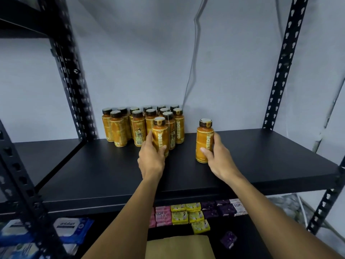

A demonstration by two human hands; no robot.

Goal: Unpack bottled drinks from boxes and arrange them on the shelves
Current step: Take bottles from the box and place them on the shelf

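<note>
Several orange bottles with black caps stand grouped at the back of the black shelf. My left hand grips one more orange bottle upright at the front of that group, touching its neighbours. My right hand grips another orange bottle, upright on the shelf and apart from the group, to its right.
Black perforated uprights frame the shelf. A grey cable hangs down the wall behind. On the shelf below lie soap packs and blue wipe packs. A brown cardboard box flap sits at the bottom centre.
</note>
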